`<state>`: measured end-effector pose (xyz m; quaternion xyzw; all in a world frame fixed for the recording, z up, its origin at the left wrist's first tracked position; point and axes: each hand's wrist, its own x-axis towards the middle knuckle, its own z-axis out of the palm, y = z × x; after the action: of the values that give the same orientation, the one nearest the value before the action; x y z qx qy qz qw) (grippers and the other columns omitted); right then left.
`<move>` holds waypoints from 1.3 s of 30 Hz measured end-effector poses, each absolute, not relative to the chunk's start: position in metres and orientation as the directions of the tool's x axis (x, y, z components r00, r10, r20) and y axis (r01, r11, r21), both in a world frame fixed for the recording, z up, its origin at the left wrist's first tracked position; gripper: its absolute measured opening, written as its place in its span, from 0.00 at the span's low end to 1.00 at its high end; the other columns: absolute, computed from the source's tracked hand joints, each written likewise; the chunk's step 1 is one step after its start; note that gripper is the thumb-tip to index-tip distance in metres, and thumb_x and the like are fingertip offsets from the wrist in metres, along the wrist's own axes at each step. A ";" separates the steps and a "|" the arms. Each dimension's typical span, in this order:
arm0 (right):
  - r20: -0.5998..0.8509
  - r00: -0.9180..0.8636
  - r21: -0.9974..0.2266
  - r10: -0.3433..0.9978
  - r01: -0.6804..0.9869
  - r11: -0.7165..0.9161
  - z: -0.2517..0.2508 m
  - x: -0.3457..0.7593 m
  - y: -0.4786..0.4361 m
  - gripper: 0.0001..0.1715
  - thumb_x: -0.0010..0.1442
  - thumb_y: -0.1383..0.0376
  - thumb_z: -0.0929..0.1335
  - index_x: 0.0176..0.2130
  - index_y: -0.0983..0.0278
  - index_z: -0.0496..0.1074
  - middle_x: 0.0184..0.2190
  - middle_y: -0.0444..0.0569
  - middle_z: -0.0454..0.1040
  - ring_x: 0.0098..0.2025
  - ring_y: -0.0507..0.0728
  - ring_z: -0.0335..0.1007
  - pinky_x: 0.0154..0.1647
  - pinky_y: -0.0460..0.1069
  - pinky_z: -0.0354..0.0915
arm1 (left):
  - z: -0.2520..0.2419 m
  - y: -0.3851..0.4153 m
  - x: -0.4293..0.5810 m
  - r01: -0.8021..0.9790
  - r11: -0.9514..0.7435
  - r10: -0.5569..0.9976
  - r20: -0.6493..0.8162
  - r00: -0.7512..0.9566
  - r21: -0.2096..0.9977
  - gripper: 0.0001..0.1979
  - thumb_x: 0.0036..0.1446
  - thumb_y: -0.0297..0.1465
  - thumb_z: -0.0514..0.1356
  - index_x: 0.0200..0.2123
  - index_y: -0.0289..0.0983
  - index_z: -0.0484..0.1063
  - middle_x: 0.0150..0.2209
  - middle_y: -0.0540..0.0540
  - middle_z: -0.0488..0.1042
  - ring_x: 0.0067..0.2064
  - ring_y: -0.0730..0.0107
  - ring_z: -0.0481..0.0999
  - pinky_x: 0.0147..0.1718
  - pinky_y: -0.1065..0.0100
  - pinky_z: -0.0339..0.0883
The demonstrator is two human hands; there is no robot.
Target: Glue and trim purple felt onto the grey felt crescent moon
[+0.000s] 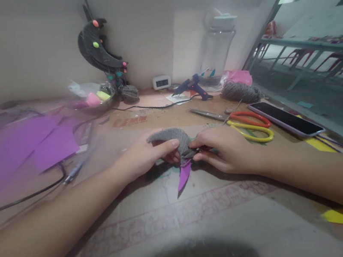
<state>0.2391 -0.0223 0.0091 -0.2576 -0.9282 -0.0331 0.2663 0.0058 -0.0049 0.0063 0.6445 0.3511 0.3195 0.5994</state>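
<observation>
A crescent shape wrapped in grey yarn [183, 137] is in front of me, over the middle of the table. Its lower tip is bare purple sheet [185, 177], pointing down towards me. My left hand [149, 153] grips the crescent from the left, thumb on top and fingers underneath. On the right, my right hand [223, 148] is closed, its thumb and forefinger pinching grey yarn against the crescent's edge. What else lies inside its fingers is hidden.
Scissors [251, 126] and a phone [287, 119] lie right. Behind are a glue gun [191, 86], a yarn skein [241, 92], a small clock [162, 82], a bottle [219, 47] and a bowl [102, 102]. Purple sheets [55, 142] cover the left; a dark crescent [90, 50] stands behind.
</observation>
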 end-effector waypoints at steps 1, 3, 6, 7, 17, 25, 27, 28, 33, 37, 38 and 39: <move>0.512 -0.723 -0.071 0.464 0.502 0.862 0.009 0.239 -0.023 0.13 0.66 0.60 0.65 0.41 0.68 0.73 0.29 0.50 0.76 0.30 0.54 0.70 0.31 0.47 0.60 | 0.006 -0.005 0.006 0.070 -0.036 0.837 -0.008 0.548 0.997 0.08 0.58 0.35 0.63 0.34 0.36 0.73 0.26 0.51 0.78 0.29 0.74 0.77 0.32 0.71 0.71; 0.514 -0.724 -0.047 0.459 0.511 0.859 0.009 0.238 -0.023 0.13 0.66 0.61 0.65 0.40 0.68 0.73 0.28 0.50 0.75 0.30 0.54 0.69 0.31 0.47 0.59 | 0.005 -0.005 0.006 0.066 -0.040 0.837 -0.002 0.548 0.997 0.08 0.58 0.35 0.63 0.34 0.36 0.73 0.26 0.51 0.77 0.29 0.74 0.77 0.32 0.71 0.71; 0.522 -0.739 0.020 0.426 0.510 0.860 0.010 0.236 -0.024 0.12 0.67 0.62 0.65 0.38 0.69 0.73 0.27 0.49 0.75 0.29 0.54 0.69 0.30 0.48 0.59 | 0.005 -0.004 0.006 0.050 -0.039 0.830 0.004 0.557 0.998 0.08 0.58 0.35 0.63 0.33 0.36 0.73 0.26 0.52 0.77 0.29 0.74 0.76 0.32 0.71 0.70; 0.524 -0.744 0.045 0.414 0.510 0.859 0.010 0.235 -0.024 0.12 0.67 0.62 0.64 0.38 0.68 0.73 0.26 0.49 0.74 0.29 0.54 0.69 0.30 0.48 0.58 | 0.005 -0.004 0.006 0.045 -0.035 0.829 0.004 0.560 0.998 0.08 0.58 0.35 0.63 0.33 0.36 0.73 0.26 0.52 0.77 0.28 0.74 0.76 0.32 0.71 0.70; 0.501 -0.761 0.114 0.412 0.531 0.840 0.008 0.234 -0.022 0.14 0.69 0.61 0.63 0.35 0.65 0.73 0.26 0.47 0.76 0.28 0.55 0.69 0.30 0.49 0.58 | 0.005 -0.004 0.006 0.054 -0.034 0.838 -0.001 0.546 0.998 0.09 0.57 0.36 0.64 0.32 0.35 0.73 0.26 0.51 0.76 0.29 0.73 0.76 0.33 0.70 0.70; 0.526 -0.703 -0.024 0.479 0.551 0.834 0.008 0.236 -0.025 0.11 0.67 0.61 0.65 0.39 0.66 0.72 0.28 0.49 0.77 0.28 0.54 0.70 0.29 0.47 0.60 | 0.007 -0.006 0.007 0.051 -0.028 0.841 -0.004 0.542 0.998 0.09 0.57 0.36 0.64 0.32 0.36 0.73 0.25 0.50 0.77 0.29 0.72 0.76 0.33 0.70 0.71; 0.526 -0.681 -0.083 0.510 0.555 0.828 0.008 0.238 -0.026 0.12 0.66 0.60 0.65 0.41 0.67 0.72 0.31 0.50 0.77 0.30 0.54 0.70 0.30 0.47 0.62 | 0.006 -0.006 0.008 0.027 -0.017 0.851 0.001 0.525 0.999 0.09 0.57 0.36 0.64 0.30 0.35 0.73 0.25 0.51 0.76 0.28 0.73 0.76 0.32 0.71 0.70; 0.527 -0.668 -0.109 0.525 0.560 0.821 0.009 0.238 -0.027 0.13 0.66 0.60 0.66 0.42 0.67 0.72 0.32 0.51 0.77 0.31 0.54 0.71 0.31 0.47 0.63 | 0.005 -0.006 0.008 0.017 -0.010 0.855 0.000 0.519 1.000 0.09 0.56 0.36 0.65 0.31 0.35 0.73 0.25 0.51 0.76 0.28 0.74 0.75 0.32 0.71 0.70; 0.547 -0.501 -0.300 0.671 0.631 0.716 0.009 0.241 -0.027 0.16 0.63 0.57 0.67 0.46 0.65 0.70 0.34 0.50 0.78 0.32 0.55 0.73 0.32 0.48 0.66 | 0.001 -0.003 0.010 -0.006 -0.005 0.879 0.008 0.476 1.000 0.12 0.56 0.38 0.65 0.35 0.35 0.74 0.26 0.50 0.76 0.28 0.73 0.76 0.31 0.71 0.70; 0.464 -0.370 -0.501 0.805 0.639 0.583 0.011 0.238 -0.018 0.18 0.61 0.57 0.68 0.48 0.64 0.72 0.33 0.49 0.78 0.32 0.55 0.73 0.31 0.48 0.67 | 0.000 -0.002 0.010 -0.013 -0.028 0.880 0.031 0.474 1.000 0.13 0.55 0.39 0.66 0.35 0.34 0.75 0.26 0.49 0.76 0.28 0.73 0.75 0.31 0.71 0.70; 0.419 -0.363 -0.551 0.832 0.627 0.551 0.012 0.237 -0.017 0.16 0.61 0.57 0.67 0.45 0.64 0.74 0.32 0.48 0.78 0.31 0.55 0.73 0.30 0.48 0.66 | 0.000 -0.002 0.010 -0.017 -0.031 0.877 0.035 0.479 0.999 0.13 0.55 0.39 0.66 0.35 0.34 0.75 0.27 0.49 0.76 0.28 0.73 0.75 0.31 0.71 0.70; 0.376 -0.362 -0.592 0.853 0.614 0.522 0.013 0.235 -0.015 0.15 0.61 0.57 0.67 0.43 0.63 0.75 0.31 0.48 0.78 0.31 0.55 0.73 0.30 0.48 0.66 | 0.000 -0.003 0.010 -0.023 -0.034 0.875 0.041 0.483 0.999 0.13 0.55 0.40 0.66 0.35 0.34 0.75 0.27 0.49 0.76 0.28 0.73 0.75 0.32 0.70 0.70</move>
<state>0.2353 -0.0151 0.0129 -0.4553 -0.8056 0.1787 0.3343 0.0098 -0.0026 -0.0003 0.6150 0.3462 0.3725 0.6026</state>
